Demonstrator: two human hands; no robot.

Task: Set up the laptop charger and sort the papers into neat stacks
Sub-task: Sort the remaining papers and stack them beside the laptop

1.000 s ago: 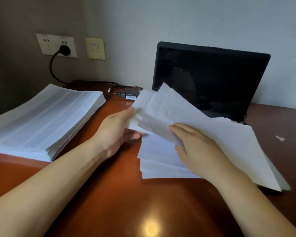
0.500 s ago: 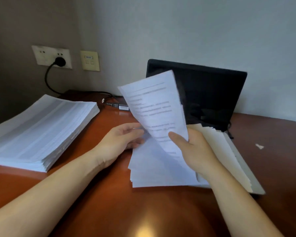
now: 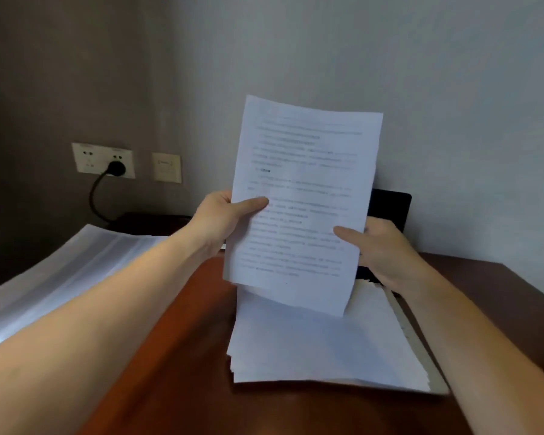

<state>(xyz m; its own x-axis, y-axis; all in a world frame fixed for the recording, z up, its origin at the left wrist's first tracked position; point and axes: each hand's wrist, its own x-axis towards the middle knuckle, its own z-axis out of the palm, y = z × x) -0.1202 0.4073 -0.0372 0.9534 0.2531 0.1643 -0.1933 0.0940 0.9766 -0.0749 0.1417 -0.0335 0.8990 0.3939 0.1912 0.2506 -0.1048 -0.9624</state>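
White printed sheet (image 3: 302,196) with grey text lines, reddish-brown glossy desk (image 3: 182,365), black laptop (image 3: 390,205), grey wall (image 3: 358,51).

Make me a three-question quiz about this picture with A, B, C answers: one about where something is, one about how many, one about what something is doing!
1. Where is the tall paper stack?
A. on the left side of the desk
B. on a chair
C. on the floor

2. How many hands hold the printed sheet?
A. none
B. one
C. two

3. What state is the black plug in?
A. lying loose
B. pushed into the wall socket
C. held in a hand

Answers:
1 A, it rests at the far left.
2 C, the left hand and right hand each pinch a side edge.
3 B, its cable hangs from the socket.
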